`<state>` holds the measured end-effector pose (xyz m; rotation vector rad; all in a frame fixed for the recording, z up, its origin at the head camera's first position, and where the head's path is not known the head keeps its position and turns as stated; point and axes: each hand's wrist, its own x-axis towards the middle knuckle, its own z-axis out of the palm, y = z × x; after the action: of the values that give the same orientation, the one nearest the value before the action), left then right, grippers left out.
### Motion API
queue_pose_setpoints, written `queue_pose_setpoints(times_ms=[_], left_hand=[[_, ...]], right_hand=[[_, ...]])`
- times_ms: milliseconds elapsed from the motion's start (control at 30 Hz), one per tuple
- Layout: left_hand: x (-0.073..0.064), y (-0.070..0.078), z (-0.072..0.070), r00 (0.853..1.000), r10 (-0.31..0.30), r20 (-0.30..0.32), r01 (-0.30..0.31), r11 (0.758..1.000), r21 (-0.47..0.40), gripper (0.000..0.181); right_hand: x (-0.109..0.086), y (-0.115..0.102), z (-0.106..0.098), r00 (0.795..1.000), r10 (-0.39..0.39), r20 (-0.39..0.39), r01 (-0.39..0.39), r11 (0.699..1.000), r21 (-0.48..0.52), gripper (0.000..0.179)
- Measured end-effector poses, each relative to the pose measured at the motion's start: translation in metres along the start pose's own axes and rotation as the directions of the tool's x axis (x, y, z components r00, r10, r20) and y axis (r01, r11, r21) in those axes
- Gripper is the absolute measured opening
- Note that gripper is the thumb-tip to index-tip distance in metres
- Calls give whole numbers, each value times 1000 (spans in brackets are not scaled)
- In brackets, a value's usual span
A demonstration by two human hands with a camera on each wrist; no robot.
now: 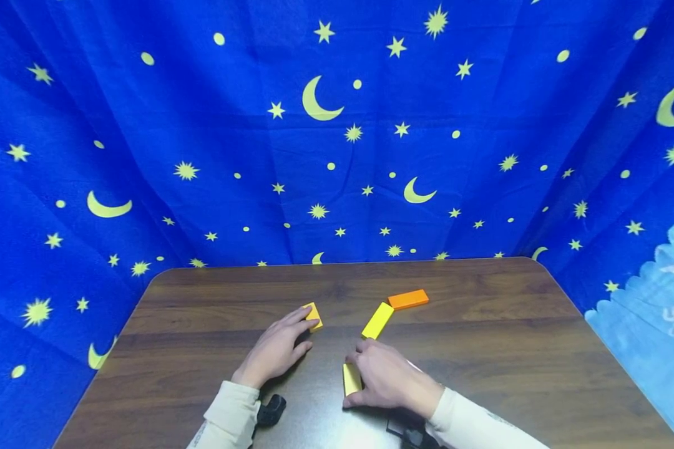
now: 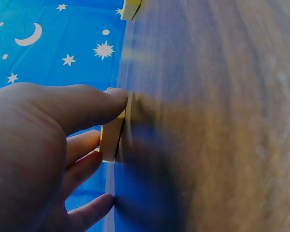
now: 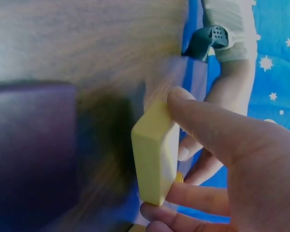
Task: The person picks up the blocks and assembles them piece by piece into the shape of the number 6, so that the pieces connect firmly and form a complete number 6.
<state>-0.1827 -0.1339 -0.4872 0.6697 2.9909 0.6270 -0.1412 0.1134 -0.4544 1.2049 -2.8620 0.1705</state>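
Observation:
My right hand (image 1: 390, 377) pinches a pale yellow block (image 1: 351, 379) between thumb and fingertips, low over the near middle of the table. In the right wrist view the pale yellow block (image 3: 157, 154) is tilted, with the thumb at one end and fingers at the other. Further left, my left hand (image 1: 275, 349) reaches to a yellow-orange block (image 1: 313, 316), its outstretched fingertips touching the top and its thumb apart. The left wrist view shows this block (image 2: 111, 137) partly hidden behind the thumb. Beyond the right hand lie a bright yellow block (image 1: 378, 320) and an orange block (image 1: 408, 299), corners nearly touching.
The brown wooden table (image 1: 483, 337) ends at a blue curtain (image 1: 371, 125) with moons and stars. A black wrist device (image 1: 272, 410) sits at the left sleeve. A blurred dark rectangular shape (image 3: 31, 154) fills the left of the right wrist view.

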Motion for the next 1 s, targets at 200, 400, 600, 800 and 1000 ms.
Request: queue_pose_setpoints(times_ms=[200,400,600,800,1000], left_hand=[[0,0,0,1000,15,-10,-15,1000,5,46],[0,0,0,1000,3,1,-3,1000,10,46],[0,-2,2,999,36,-29,-36,999,10,46],[0,-1,1,999,36,-27,-36,999,4,45],[0,-1,1,999,41,-33,-41,999,-2,45]], right_hand=[[-13,0,0,1000,-18,-3,18,1000,-5,62],[-21,-1,-3,999,-32,-10,32,999,-21,61],[-27,0,-3,999,-43,-8,43,998,-39,63],[-31,0,-4,998,-56,6,56,997,-50,62],[-35,0,-5,997,-68,26,69,997,-34,61]])
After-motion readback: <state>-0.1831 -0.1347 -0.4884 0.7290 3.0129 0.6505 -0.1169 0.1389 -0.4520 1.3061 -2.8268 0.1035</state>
